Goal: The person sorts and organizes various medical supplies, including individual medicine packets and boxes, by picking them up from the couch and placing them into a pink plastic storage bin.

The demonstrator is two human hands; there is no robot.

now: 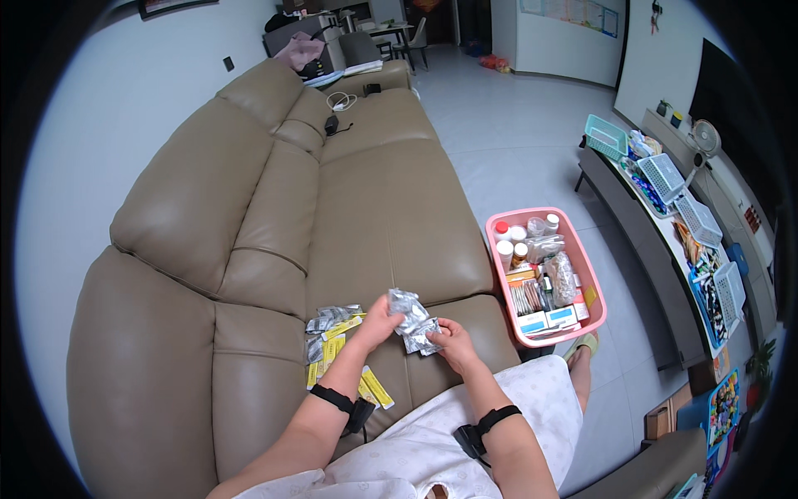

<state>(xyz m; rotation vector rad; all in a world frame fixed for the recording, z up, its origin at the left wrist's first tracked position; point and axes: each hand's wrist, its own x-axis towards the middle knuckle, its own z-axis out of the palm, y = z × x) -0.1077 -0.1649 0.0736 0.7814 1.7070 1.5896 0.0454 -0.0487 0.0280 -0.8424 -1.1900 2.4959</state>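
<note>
Above the sofa seat, my left hand [379,323] grips a bunch of silver foil packets [408,309]. My right hand [455,345] pinches more silver foil packets [424,337] just below and to the right, and the two bunches overlap. Left of my hands, several other foil packets [333,317] lie on the brown leather sofa [386,212]. Yellow stick sachets [378,387] are spread beside and below them, partly hidden by my left forearm. A pink plastic bin [591,274] at the right holds white bottles [504,251], small boxes [561,316] and upright packets [527,296].
Along the right side runs a low TV cabinet [629,218] bearing plastic baskets [699,219] and a fan [706,138]. A black adapter [331,125] and a white cable [340,101] lie on the far sofa seat. A blue tub [693,408] of colourful pieces stands at lower right.
</note>
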